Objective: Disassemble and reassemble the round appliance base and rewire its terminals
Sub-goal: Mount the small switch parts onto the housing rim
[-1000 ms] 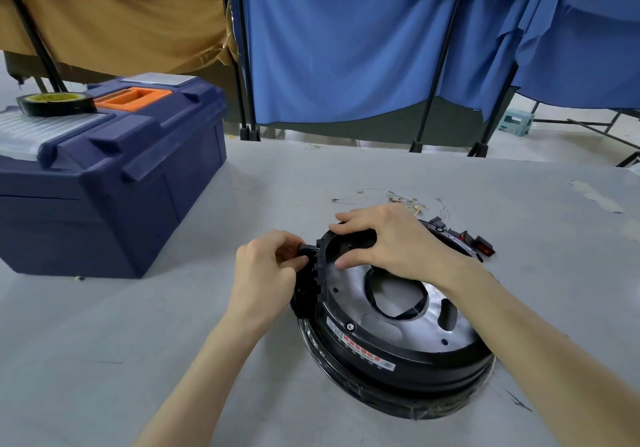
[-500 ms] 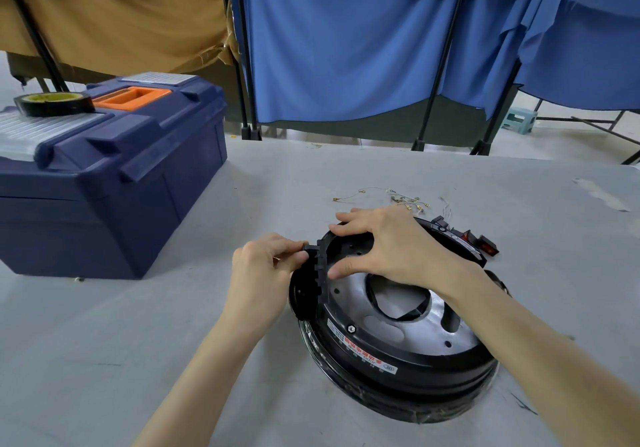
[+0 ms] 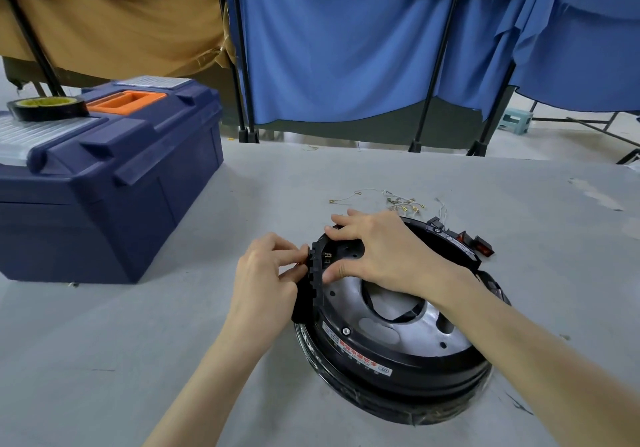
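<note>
Clerk: Item one?
Checker: Grey counter (image 3: 138,342), carrying everything listed below. Behind it hang a blue curtain (image 3: 346,48) on black poles and a tan cloth (image 3: 104,13) at far left.

Clerk: Item two?
Checker: Navy toolbox (image 3: 114,204), lid closed, orange handle recess on top, standing at the left of the counter.

Clerk: Item three, the task piece?
Checker: Round appliance base (image 3: 398,360), black, right of centre on the counter and well apart from the toolbox. Its left edge is tilted up. A silver metal plate (image 3: 415,332) with a central opening faces upward. A red-and-white label sits on the near rim.

Clerk: The hands?
Checker: Right hand (image 3: 377,249) grips the base's raised far-left rim, fingers over the top and thumb pressed on the inner side. Left hand (image 3: 263,280), fingers curled, pinches a black side piece (image 3: 303,297) against the notched left rim.

Clerk: Smaller lots?
Checker: Black tape roll (image 3: 46,108), lying flat on the toolbox lid. Red switches (image 3: 483,247) at the base's far right edge. Loose terminal wires (image 3: 405,202), thin with brass ends, scattered on the counter just beyond the base.
</note>
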A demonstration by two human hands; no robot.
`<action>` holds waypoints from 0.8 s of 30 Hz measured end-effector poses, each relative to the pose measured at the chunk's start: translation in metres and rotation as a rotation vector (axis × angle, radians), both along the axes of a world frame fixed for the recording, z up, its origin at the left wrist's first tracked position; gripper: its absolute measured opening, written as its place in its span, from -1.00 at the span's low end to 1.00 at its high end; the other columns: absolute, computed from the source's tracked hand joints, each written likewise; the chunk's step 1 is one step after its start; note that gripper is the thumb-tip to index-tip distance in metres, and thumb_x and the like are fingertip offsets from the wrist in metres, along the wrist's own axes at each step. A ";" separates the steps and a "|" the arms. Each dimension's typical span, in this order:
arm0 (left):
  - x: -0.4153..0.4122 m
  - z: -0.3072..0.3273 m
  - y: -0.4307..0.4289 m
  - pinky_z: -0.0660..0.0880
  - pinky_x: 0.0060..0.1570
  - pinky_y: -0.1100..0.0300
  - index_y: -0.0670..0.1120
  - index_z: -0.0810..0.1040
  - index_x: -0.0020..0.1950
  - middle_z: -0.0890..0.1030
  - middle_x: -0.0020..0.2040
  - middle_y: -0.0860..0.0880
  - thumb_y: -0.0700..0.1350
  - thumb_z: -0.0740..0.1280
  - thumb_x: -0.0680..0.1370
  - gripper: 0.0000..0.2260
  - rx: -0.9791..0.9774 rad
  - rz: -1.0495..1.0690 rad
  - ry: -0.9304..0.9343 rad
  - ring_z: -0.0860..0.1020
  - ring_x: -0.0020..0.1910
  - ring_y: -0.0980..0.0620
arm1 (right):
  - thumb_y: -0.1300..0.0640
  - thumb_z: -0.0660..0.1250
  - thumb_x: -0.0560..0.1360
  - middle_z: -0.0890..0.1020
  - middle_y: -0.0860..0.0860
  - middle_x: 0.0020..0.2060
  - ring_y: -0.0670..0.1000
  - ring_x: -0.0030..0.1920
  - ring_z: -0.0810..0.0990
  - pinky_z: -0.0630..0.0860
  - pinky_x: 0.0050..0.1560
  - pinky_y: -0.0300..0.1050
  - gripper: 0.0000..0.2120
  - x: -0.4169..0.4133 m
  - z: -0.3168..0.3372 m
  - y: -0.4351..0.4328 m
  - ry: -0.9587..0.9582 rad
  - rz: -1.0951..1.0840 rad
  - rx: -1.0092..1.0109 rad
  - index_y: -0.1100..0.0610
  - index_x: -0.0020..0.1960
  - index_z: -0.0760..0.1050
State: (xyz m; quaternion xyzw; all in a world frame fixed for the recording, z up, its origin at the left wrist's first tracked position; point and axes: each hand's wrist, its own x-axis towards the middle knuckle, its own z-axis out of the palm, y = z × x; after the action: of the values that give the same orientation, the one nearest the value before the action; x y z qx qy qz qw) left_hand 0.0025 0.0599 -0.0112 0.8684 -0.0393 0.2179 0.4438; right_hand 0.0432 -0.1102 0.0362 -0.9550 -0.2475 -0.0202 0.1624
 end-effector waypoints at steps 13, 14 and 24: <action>0.003 -0.002 0.002 0.32 -0.33 0.27 -0.29 0.65 -0.13 0.50 -0.29 -0.04 -0.26 0.32 0.59 -0.83 -0.168 -0.126 0.091 0.41 -0.34 0.14 | -0.25 0.43 0.34 0.57 0.22 0.21 0.21 0.29 0.44 0.36 0.30 0.14 -0.37 0.004 -0.001 0.007 -0.005 0.026 -0.044 0.25 0.14 0.60; 0.003 -0.002 0.003 0.31 -0.33 0.26 -0.29 0.65 -0.13 0.50 -0.28 -0.05 -0.27 0.32 0.59 -0.83 -0.172 -0.132 0.086 0.41 -0.34 0.14 | -0.25 0.43 0.34 0.57 0.22 0.21 0.21 0.29 0.45 0.36 0.30 0.15 -0.38 0.004 -0.002 0.007 -0.004 0.025 -0.038 0.25 0.14 0.61; 0.007 0.009 0.005 0.37 -0.28 0.45 -0.10 0.74 -0.12 0.64 -0.22 0.02 -0.47 0.28 0.49 -0.66 -0.180 -0.073 0.114 0.52 -0.30 0.20 | -0.26 0.46 0.33 0.52 0.10 0.33 0.07 0.48 0.28 0.21 0.43 0.16 -0.31 0.001 -0.004 0.001 0.028 0.023 0.063 0.13 0.31 0.54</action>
State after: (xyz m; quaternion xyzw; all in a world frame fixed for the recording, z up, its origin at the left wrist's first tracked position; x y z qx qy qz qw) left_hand 0.0099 0.0646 -0.0018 0.8339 -0.0260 0.1546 0.5291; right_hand 0.0440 -0.1094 0.0318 -0.9467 -0.2555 -0.0127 0.1959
